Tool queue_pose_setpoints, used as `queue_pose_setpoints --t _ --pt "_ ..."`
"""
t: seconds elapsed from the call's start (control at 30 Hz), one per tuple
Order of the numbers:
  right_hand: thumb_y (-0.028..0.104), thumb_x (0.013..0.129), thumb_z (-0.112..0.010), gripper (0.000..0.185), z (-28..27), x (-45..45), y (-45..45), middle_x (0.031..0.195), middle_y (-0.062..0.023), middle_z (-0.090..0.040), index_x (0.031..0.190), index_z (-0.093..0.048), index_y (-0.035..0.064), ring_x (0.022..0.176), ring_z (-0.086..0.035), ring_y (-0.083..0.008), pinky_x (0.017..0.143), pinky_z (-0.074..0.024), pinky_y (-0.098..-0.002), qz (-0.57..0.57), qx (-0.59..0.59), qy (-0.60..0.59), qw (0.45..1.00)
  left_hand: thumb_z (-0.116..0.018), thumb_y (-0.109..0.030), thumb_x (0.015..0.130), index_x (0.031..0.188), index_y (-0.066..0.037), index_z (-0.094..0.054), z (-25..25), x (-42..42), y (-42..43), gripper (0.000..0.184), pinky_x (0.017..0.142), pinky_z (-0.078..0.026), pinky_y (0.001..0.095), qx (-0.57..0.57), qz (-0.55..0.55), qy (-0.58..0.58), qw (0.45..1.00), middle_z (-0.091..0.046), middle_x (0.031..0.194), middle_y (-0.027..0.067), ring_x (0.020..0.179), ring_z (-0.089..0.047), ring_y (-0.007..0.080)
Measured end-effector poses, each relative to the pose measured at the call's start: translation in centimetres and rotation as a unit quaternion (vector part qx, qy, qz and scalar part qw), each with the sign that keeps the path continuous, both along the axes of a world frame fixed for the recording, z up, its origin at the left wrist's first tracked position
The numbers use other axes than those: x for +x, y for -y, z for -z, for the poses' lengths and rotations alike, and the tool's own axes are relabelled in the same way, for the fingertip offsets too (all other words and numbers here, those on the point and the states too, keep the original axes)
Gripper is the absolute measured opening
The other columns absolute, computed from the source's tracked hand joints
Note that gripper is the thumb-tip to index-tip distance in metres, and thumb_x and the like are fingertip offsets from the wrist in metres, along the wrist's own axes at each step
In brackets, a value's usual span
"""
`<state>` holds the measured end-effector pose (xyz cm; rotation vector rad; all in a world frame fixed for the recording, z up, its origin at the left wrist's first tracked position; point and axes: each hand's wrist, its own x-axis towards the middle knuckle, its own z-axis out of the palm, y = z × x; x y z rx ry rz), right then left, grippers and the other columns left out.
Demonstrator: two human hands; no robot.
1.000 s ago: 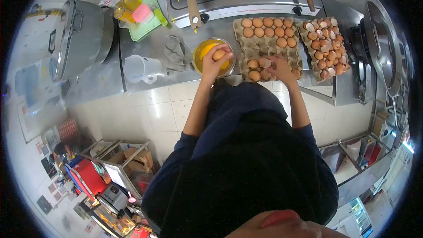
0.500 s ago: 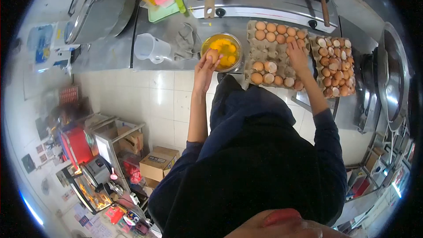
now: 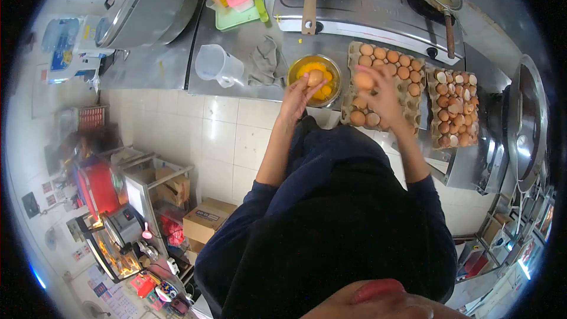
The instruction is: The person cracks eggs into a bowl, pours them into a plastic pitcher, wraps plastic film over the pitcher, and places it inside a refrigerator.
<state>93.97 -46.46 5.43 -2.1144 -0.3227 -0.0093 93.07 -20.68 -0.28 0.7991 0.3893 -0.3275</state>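
Observation:
Over the metal bowl (image 3: 338,90), which holds several yolks and clear egg white, my left hand (image 3: 293,101) grips a brown egg (image 3: 316,77). My right hand (image 3: 387,101) has another brown egg (image 3: 364,80) between its fingers, above the left side of the cardboard egg tray (image 3: 410,105). Whole eggs (image 3: 392,56) sit in the far rows of that tray. Its near row carries eggs and opened shells, partly covered by my right hand. To the right, a second tray is heaped with cracked shells (image 3: 453,107).
A translucent pitcher (image 3: 220,65) and a grey cloth (image 3: 266,64) are left of the bowl. Behind stands the gas stove (image 3: 372,15), with a pan handle (image 3: 310,9) jutting over its front. A large pot (image 3: 156,12) is at the far left; a green tray (image 3: 236,19) holds containers.
My right hand has lifted an egg from the tray and moved left towards the bowl. My left hand still holds its egg over the bowl. The camera view has shifted slightly.

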Motion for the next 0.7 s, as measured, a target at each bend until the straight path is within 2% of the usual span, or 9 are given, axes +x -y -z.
queue_pose_setpoints --t 0.03,0.1,0.2,0.33,0.4,0.57,0.63,0.67,0.7 --pt "0.012 0.071 -0.075 0.058 -1.9 -0.4 -2.6 0.115 -0.0140 -0.049 0.126 -0.060 0.0139 0.104 -0.053 -0.0303 0.088 -0.0469 -0.0363 -0.009 0.025 0.001 1.000 -0.051 -0.023 0.101 0.125 0.016 -0.047 -0.2 0.2 0.0 0.046 0.097 -0.054 0.0338 -0.001 0.005 0.002 1.000 -0.059 0.123 0.0242 0.113 -0.061 0.0350" --pt "0.009 0.071 -0.076 0.060 -0.8 -0.5 -6.9 0.113 -0.0123 -0.049 0.129 -0.060 0.0148 0.103 -0.053 -0.0275 0.088 -0.0466 -0.0349 0.040 0.072 0.130 0.988 -0.053 -0.024 0.100 0.124 0.015 -0.048 -0.6 0.7 -0.2 0.046 0.095 -0.055 0.0322 -0.017 0.034 -0.008 0.999 -0.060 0.120 0.0231 0.110 -0.063 0.0309" --pt "0.005 0.071 -0.076 0.063 1.8 0.1 -10.6 0.114 -0.0121 -0.048 0.131 -0.059 0.0149 0.105 -0.053 -0.0258 0.089 -0.0464 -0.0344 0.011 0.029 0.191 0.981 -0.055 -0.024 0.099 0.120 0.013 -0.053 0.6 1.3 -1.2 0.043 0.094 -0.056 0.0310 0.006 0.046 -0.027 0.999 -0.063 0.115 0.0196 0.104 -0.066 0.0247" --pt "0.005 0.073 -0.076 0.063 2.4 0.1 -12.0 0.116 -0.0130 -0.048 0.132 -0.058 0.0136 0.106 -0.052 -0.0265 0.090 -0.0465 -0.0352 0.052 0.048 0.157 0.985 -0.056 -0.023 0.099 0.117 0.011 -0.056 0.7 2.2 -2.8 0.039 0.089 -0.057 0.0292 -0.007 0.066 -0.050 0.997 -0.064 0.113 0.0181 0.101 -0.066 0.0219" --pt "0.006 0.075 -0.076 0.063 1.5 0.0 -12.5 0.117 -0.0131 -0.048 0.134 -0.056 0.0128 0.107 -0.052 -0.0279 0.092 -0.0466 -0.0354 0.163 0.081 0.143 0.973 -0.057 -0.023 0.098 0.116 0.011 -0.056 -0.4 2.5 -3.2 0.038 0.086 -0.058 0.0287 -0.008 0.070 -0.044 0.997 -0.064 0.112 0.0178 0.098 -0.067 0.0213" --pt "0.007 0.079 -0.074 0.059 3.3 0.0 -14.0 0.118 -0.0138 -0.049 0.135 -0.055 0.0102 0.106 -0.055 -0.0269 0.092 -0.0482 -0.0342 0.115 0.034 0.171 0.978 -0.057 -0.021 0.098 0.116 0.012 -0.055 0.2 3.3 -4.3 0.037 0.083 -0.058 0.0278 0.014 0.113 -0.019 0.993 -0.064 0.113 0.0177 0.096 -0.067 0.0205" --pt "0.008 0.082 -0.073 0.058 4.1 0.4 -14.5 0.117 -0.0131 -0.051 0.136 -0.053 0.0092 0.104 -0.057 -0.0253 0.091 -0.0488 -0.0332 0.105 0.031 0.169 0.980 -0.060 -0.020 0.097 0.120 0.008 -0.056 0.5 3.6 -5.0 0.036 0.086 -0.056 0.0295 0.032 0.115 -0.023 0.993 -0.064 0.113 0.0134 0.099 -0.066 0.0203" --pt "0.010 0.086 -0.071 0.051 4.3 0.6 -14.6 0.114 -0.0111 -0.053 0.133 -0.053 0.0077 0.100 -0.059 -0.0223 0.087 -0.0497 -0.0315 0.128 0.208 0.057 0.968 -0.060 -0.020 0.097 0.120 0.008 -0.056 0.3 3.8 -5.4 0.036 0.086 -0.056 0.0295 0.033 0.118 -0.021 0.992 -0.064 0.113 0.0134 0.099 -0.066 0.0203" --pt "0.012 0.089 -0.069 0.045 4.4 0.7 -14.6 0.110 -0.0091 -0.056 0.131 -0.052 0.0062 0.096 -0.060 -0.0193 0.084 -0.0507 -0.0298 0.145 0.376 -0.058 0.913 -0.062 -0.018 0.095 0.121 0.005 -0.057 0.1 3.9 -5.8 0.035 0.088 -0.054 0.0295 0.033 0.117 0.017 0.992 -0.064 0.113 0.0103 0.100 -0.065 0.0189"
